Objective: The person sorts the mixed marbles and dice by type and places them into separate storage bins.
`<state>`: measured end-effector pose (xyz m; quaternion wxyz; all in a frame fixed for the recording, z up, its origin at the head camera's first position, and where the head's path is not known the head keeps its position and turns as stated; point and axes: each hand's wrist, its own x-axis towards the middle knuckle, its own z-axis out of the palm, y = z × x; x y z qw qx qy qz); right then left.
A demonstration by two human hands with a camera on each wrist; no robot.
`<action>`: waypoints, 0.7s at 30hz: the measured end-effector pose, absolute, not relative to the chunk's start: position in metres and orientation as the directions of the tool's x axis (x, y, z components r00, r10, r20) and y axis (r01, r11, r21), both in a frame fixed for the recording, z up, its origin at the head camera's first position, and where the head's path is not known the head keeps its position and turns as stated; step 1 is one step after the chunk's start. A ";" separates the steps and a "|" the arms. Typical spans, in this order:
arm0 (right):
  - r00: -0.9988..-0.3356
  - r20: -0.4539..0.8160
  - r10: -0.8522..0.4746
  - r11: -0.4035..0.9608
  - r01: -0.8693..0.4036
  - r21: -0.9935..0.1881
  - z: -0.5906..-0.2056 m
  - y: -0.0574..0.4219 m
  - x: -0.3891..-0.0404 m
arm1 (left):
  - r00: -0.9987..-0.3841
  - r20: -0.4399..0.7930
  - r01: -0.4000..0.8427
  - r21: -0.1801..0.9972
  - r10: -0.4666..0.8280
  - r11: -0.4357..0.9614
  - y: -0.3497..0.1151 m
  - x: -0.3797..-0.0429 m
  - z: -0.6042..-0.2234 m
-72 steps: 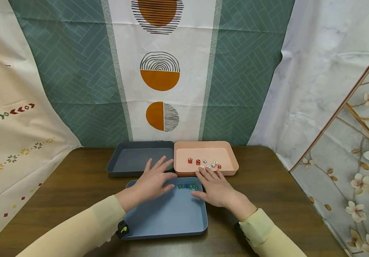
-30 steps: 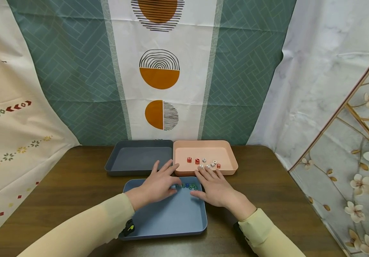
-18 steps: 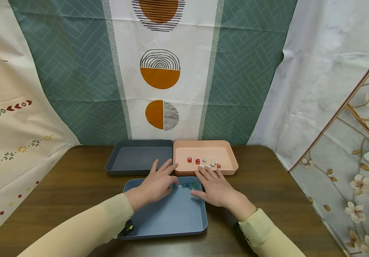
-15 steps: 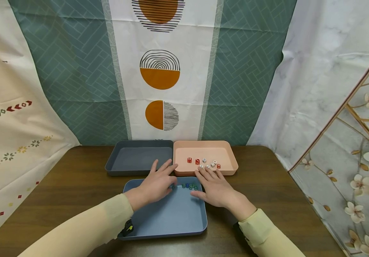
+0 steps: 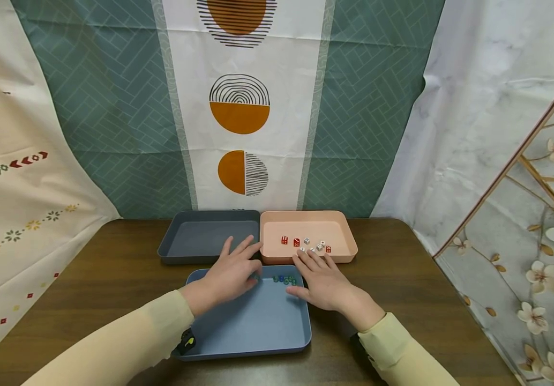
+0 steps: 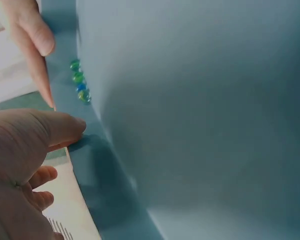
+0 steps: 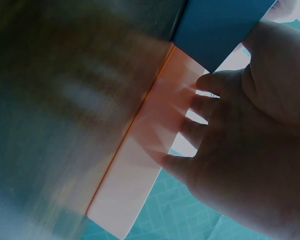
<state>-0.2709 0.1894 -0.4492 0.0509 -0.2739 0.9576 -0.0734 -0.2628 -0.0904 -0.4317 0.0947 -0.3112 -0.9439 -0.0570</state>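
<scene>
My left hand (image 5: 226, 277) is over the left back part of the blue tray (image 5: 257, 332). Its index finger and thumb pinch a green glass marble (image 5: 257, 277), while the other fingers stretch out. In the left wrist view the thumb (image 6: 65, 127) hides that marble. Several green and blue marbles (image 5: 285, 279) lie close together along the tray's back wall, to the right of that hand. My right hand (image 5: 327, 284), fingers spread and straight, rests on the near rim of the pink tray (image 5: 306, 219); its thumb hangs over the blue tray's right edge.
Several red and white dice (image 5: 297, 242) lie in the pink tray. Left of it stands a dark grey tray (image 5: 214, 230). All three trays sit on a brown wooden table (image 5: 392, 279), with patterned cloths hanging behind and at both sides.
My left hand reached into the row, took the leftmost green marble and drew it leftward, apart from the others. My right hand has stayed in place.
</scene>
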 end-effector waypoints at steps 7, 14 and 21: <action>-0.845 -0.066 -0.530 0.841 -0.514 -0.172 -0.440 0.188 -0.266 | -0.793 0.256 0.584 0.061 0.553 0.809 -0.105 -0.266 -0.420; -0.838 -0.064 -0.542 0.832 -0.524 -0.182 -0.440 0.190 -0.268 | -0.790 0.298 0.579 0.080 0.535 0.811 -0.120 -0.269 -0.414; -0.827 -0.019 -0.562 0.814 -0.549 -0.192 -0.447 0.192 -0.270 | -0.803 0.322 0.553 0.088 0.501 0.829 -0.131 -0.274 -0.408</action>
